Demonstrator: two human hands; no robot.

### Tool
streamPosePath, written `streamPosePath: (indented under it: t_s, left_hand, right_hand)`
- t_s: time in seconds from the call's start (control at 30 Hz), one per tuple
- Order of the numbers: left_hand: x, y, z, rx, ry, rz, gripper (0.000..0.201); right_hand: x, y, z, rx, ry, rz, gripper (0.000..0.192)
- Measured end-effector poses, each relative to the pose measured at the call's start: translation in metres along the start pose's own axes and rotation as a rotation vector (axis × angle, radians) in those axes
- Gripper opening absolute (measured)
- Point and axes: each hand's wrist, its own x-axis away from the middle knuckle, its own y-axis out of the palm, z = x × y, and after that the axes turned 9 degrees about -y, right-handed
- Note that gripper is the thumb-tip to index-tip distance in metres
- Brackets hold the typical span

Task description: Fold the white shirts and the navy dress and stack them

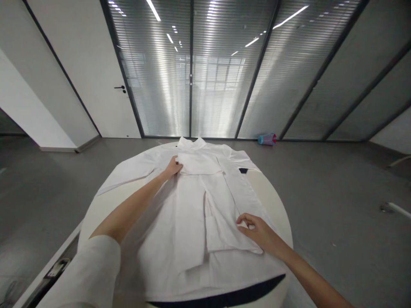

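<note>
A white long-sleeved shirt (pixel 154 273) lies spread over a round table, its collar at the far edge and its sleeves out to both sides. On top of it lies a second white cloth piece (pixel 189 214) with two long panels, like folded trousers; its exact kind is hard to tell. My left hand (pixel 174 167) is closed at the upper left corner of this piece, pinching its edge. Lower down on the right, my right hand (pixel 252 229) has thumb and fingertips together at the side edge of the right panel (pixel 224 231).
The round cream table (pixel 279 205) shows around the garments, with a dark patch (pixel 231 297) at its near edge. Beyond, a blue and red basket (pixel 266 139) lies on the grey floor by the glass partition (pixel 212 85). A white door (pixel 86 64) stands at left.
</note>
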Motion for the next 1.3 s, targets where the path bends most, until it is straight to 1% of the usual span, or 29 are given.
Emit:
streamPosePath:
  t_s: [0.07, 0.13, 0.2, 0.23, 0.27, 0.3, 0.33, 0.37, 0.43, 0.47, 0.53, 0.63, 0.7, 0.73, 0.8, 0.87, 0.93, 0.97, 1.0, 1.03, 1.07, 1.1, 1.13, 1.2, 1.23, 1.27, 1.3]
  left_hand:
    - [0.019, -0.01, -0.004, -0.051, 0.055, -0.049, 0.038]
    - [0.043, -0.024, -0.007, -0.09, 0.097, -0.106, 0.034]
    - [0.075, -0.038, -0.01, -0.22, 0.222, -0.254, 0.028]
    - [0.094, -0.043, -0.01, -0.337, 0.329, -0.374, 0.03]
    - [0.113, -0.046, -0.011, -0.477, 0.45, -0.504, 0.036]
    - [0.132, -0.047, -0.01, -0.594, 0.548, -0.6, 0.043]
    - [0.149, -0.047, -0.01, -0.681, 0.62, -0.669, 0.048]
    - [0.164, -0.045, -0.009, -0.738, 0.667, -0.702, 0.052]
    - [0.184, -0.038, -0.006, -0.795, 0.731, -0.707, 0.054]
    - [0.189, -0.033, -0.006, -0.816, 0.763, -0.697, 0.054]
    - [0.191, -0.024, -0.006, -0.856, 0.833, -0.688, 0.054]
    - [0.184, -0.012, -0.013, -0.896, 0.92, -0.685, 0.053]
    - [0.179, -0.005, -0.018, -0.911, 0.935, -0.68, 0.054]
    - [0.178, -0.002, -0.02, -0.915, 0.933, -0.679, 0.055]
    - [0.176, -0.001, -0.018, -0.903, 0.922, -0.691, 0.055]
    - [0.177, -0.004, -0.01, -0.856, 0.906, -0.716, 0.051]
    - [0.181, -0.012, 0.003, -0.756, 0.867, -0.766, 0.047]
    - [0.184, -0.017, 0.01, -0.682, 0.826, -0.8, 0.046]
    - [0.186, -0.022, 0.014, -0.593, 0.763, -0.836, 0.044]
    - [0.186, -0.026, 0.016, -0.496, 0.67, -0.864, 0.043]
    - [0.186, -0.028, 0.016, -0.395, 0.544, -0.863, 0.043]
    - [0.182, -0.029, 0.013, -0.29, 0.386, -0.829, 0.045]
    - [0.177, -0.029, 0.008, -0.182, 0.205, -0.77, 0.048]
    - [0.158, -0.023, -0.006, 0.038, -0.161, -0.629, 0.056]
    - [0.147, -0.018, -0.012, 0.135, -0.313, -0.563, 0.06]
    - [0.134, -0.013, -0.018, 0.213, -0.412, -0.491, 0.061]
    - [0.122, -0.007, -0.023, 0.262, -0.482, -0.429, 0.061]
  right_hand:
    - [0.008, -0.008, -0.003, -0.002, -0.014, -0.06, 0.036]
    - [0.017, -0.017, -0.004, 0.032, -0.092, -0.102, 0.039]
    - [0.025, -0.022, -0.001, 0.13, -0.217, -0.109, 0.037]
    - [0.027, -0.024, 0.003, 0.19, -0.273, -0.113, 0.038]
    - [0.029, -0.024, 0.007, 0.248, -0.318, -0.12, 0.041]
    - [0.03, -0.024, 0.011, 0.301, -0.351, -0.127, 0.046]
    - [0.03, -0.023, 0.014, 0.348, -0.374, -0.131, 0.051]
    - [0.029, -0.023, 0.017, 0.39, -0.395, -0.133, 0.057]
    - [0.027, -0.023, 0.02, 0.467, -0.448, -0.13, 0.065]
    - [0.025, -0.024, 0.021, 0.501, -0.479, -0.126, 0.067]
    - [0.023, -0.025, 0.021, 0.56, -0.553, -0.104, 0.072]
    - [0.02, -0.023, 0.021, 0.636, -0.657, -0.054, 0.08]
    - [0.017, -0.02, 0.02, 0.666, -0.702, -0.055, 0.081]
    - [0.016, -0.019, 0.019, 0.665, -0.715, -0.072, 0.078]
    - [0.014, -0.019, 0.013, 0.612, -0.725, -0.138, 0.066]
    - [0.015, -0.021, 0.002, 0.507, -0.713, -0.221, 0.055]
    - [0.019, -0.026, -0.012, 0.37, -0.679, -0.301, 0.05]
    - [0.02, -0.029, -0.019, 0.294, -0.654, -0.332, 0.047]
    - [0.021, -0.032, -0.026, 0.217, -0.617, -0.356, 0.043]
    - [0.019, -0.034, -0.032, 0.141, -0.568, -0.368, 0.039]
    - [0.016, -0.035, -0.036, 0.069, -0.502, -0.361, 0.035]
    - [0.009, -0.035, -0.04, 0.003, -0.427, -0.332, 0.033]
    - [-0.001, -0.033, -0.041, -0.053, -0.354, -0.283, 0.035]
    - [-0.03, -0.027, -0.039, -0.143, -0.238, -0.158, 0.044]
    - [-0.046, -0.023, -0.036, -0.172, -0.203, -0.096, 0.047]
    - [-0.063, -0.018, -0.032, -0.186, -0.165, -0.043, 0.049]
    - [-0.078, -0.014, -0.027, -0.18, -0.116, -0.007, 0.049]
